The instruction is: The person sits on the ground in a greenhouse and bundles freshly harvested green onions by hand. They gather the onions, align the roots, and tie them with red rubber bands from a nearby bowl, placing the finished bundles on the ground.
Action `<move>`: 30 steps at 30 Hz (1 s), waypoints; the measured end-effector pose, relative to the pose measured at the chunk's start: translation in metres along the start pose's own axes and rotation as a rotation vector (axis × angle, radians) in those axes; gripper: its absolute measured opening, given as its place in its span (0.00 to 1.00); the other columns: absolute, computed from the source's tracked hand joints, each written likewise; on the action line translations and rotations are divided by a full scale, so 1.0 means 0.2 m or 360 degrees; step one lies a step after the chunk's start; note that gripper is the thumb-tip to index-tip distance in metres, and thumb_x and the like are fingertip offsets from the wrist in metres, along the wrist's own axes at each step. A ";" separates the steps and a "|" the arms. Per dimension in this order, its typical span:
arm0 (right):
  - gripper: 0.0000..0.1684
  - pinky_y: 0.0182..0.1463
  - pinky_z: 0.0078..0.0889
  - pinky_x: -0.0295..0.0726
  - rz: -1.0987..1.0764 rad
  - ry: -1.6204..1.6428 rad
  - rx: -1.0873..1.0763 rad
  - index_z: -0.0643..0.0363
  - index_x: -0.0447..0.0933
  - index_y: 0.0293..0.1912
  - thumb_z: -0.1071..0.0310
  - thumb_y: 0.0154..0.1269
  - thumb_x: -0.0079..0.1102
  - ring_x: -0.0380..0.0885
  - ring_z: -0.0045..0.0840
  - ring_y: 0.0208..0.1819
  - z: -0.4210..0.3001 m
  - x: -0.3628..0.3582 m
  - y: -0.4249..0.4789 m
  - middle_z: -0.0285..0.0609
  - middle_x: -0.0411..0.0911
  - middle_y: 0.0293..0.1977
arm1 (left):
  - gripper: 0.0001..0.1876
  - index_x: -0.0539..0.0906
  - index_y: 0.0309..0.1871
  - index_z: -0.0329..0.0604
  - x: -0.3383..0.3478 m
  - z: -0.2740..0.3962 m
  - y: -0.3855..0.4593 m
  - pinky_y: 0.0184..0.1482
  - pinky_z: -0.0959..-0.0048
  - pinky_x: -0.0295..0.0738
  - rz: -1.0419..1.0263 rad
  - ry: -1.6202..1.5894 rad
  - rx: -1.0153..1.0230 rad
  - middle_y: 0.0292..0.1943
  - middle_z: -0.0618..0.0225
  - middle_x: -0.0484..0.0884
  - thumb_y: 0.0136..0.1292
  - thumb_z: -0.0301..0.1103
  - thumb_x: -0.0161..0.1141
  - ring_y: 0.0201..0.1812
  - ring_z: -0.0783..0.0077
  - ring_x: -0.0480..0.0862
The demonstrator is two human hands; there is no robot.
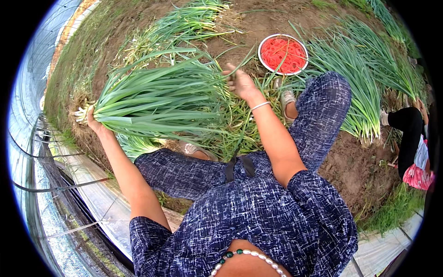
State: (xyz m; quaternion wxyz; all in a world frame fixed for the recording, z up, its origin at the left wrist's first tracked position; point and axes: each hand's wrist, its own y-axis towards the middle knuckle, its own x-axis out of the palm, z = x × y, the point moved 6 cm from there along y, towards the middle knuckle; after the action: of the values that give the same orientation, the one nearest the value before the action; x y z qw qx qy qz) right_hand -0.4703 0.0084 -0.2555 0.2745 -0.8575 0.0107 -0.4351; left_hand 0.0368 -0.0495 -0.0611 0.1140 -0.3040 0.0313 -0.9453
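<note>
My left hand (96, 122) grips a large bunch of long green leafy alliums (155, 95), like green onions or leeks, near its white root end. The bunch lies sideways, its leaf tips pointing right. At those tips is my right hand (238, 81), raised with fingers partly bent. A thin green leaf passes by its fingers; whether they pinch it I cannot tell. Beyond the right hand stands a round white-rimmed basin (260, 62) full of red ties or bands (282, 53). Loose leaves and trimmings (242, 131) cover the soil beneath the hands.
More allium bunches lie at the upper left (197, 22), on the right (349, 76) and beside my left knee (136, 147). At the far right edge another person's bent leg in black (410, 131) shows. Plastic greenhouse sheeting (104, 204) runs along the lower left.
</note>
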 end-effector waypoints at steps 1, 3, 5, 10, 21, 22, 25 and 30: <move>0.16 0.19 0.17 0.56 -0.0193 -0.0033 0.0122 0.56 0.76 0.34 0.53 0.61 0.61 0.57 0.12 0.18 0.04 0.04 0.00 0.26 0.65 0.19 | 0.18 0.78 0.44 0.33 0.03 -0.02 0.00 0.51 0.54 0.75 0.0002 0.0014 -0.0003 0.43 0.51 0.81 0.52 0.36 0.57 0.43 0.51 0.81; 0.12 0.20 0.16 0.58 -0.0263 -0.0353 0.0019 0.56 0.76 0.34 0.58 0.60 0.64 0.61 0.11 0.19 0.08 0.11 0.00 0.27 0.68 0.20 | 0.18 0.78 0.44 0.33 0.07 -0.03 -0.02 0.51 0.53 0.74 0.0012 0.0046 -0.0002 0.43 0.50 0.81 0.53 0.37 0.57 0.43 0.51 0.81; 0.11 0.21 0.15 0.59 -0.0294 -0.0485 -0.0185 0.56 0.77 0.33 0.60 0.58 0.65 0.63 0.11 0.20 0.09 0.14 -0.02 0.29 0.71 0.21 | 0.18 0.78 0.44 0.33 0.05 -0.01 0.01 0.50 0.54 0.75 0.0046 0.0022 0.0035 0.43 0.51 0.81 0.54 0.37 0.56 0.42 0.51 0.81; 0.13 0.27 0.24 0.66 -0.0009 -0.1708 -0.1216 0.63 0.78 0.26 0.62 0.57 0.65 0.65 0.17 0.22 -0.12 0.02 -0.04 0.36 0.75 0.19 | 0.19 0.78 0.46 0.32 0.03 0.03 0.02 0.51 0.53 0.74 0.0082 0.0027 0.0109 0.44 0.51 0.81 0.53 0.37 0.57 0.43 0.51 0.80; 0.15 0.37 0.22 0.75 -0.0382 -0.1259 -0.0860 0.64 0.80 0.41 0.64 0.57 0.64 0.76 0.20 0.33 -0.03 0.27 -0.11 0.34 0.80 0.29 | 0.19 0.78 0.46 0.31 -0.03 0.02 0.04 0.52 0.50 0.74 -0.0071 -0.0067 0.0053 0.45 0.48 0.80 0.53 0.35 0.55 0.45 0.49 0.80; 0.13 0.43 0.22 0.75 -0.0412 -0.1233 -0.0902 0.62 0.81 0.40 0.69 0.54 0.65 0.78 0.21 0.38 -0.03 0.29 -0.11 0.37 0.81 0.33 | 0.19 0.78 0.46 0.31 0.00 0.01 0.04 0.52 0.51 0.74 -0.0070 -0.0069 0.0041 0.45 0.48 0.80 0.53 0.35 0.56 0.45 0.48 0.80; 0.09 0.42 0.24 0.75 -0.0311 -0.1687 -0.1092 0.59 0.82 0.36 0.68 0.54 0.65 0.78 0.24 0.37 -0.05 0.35 -0.16 0.39 0.81 0.33 | 0.19 0.78 0.46 0.31 0.02 0.01 0.03 0.51 0.52 0.75 -0.0047 -0.0050 0.0034 0.44 0.48 0.80 0.53 0.35 0.56 0.44 0.48 0.81; 0.09 0.42 0.31 0.76 -0.0399 -0.2204 -0.1416 0.58 0.82 0.33 0.66 0.51 0.60 0.79 0.33 0.36 -0.07 0.45 -0.25 0.46 0.79 0.30 | 0.19 0.77 0.44 0.31 0.00 0.02 0.01 0.49 0.53 0.76 0.0058 0.0014 0.0091 0.43 0.48 0.80 0.52 0.35 0.57 0.42 0.49 0.81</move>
State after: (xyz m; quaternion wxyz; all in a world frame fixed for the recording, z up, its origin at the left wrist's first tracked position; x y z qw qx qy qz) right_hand -0.4361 0.0219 -0.1587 -0.1959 -0.9544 -0.0851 0.2084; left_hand 0.0392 -0.0514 -0.0582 0.1397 -0.2958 0.0101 -0.9449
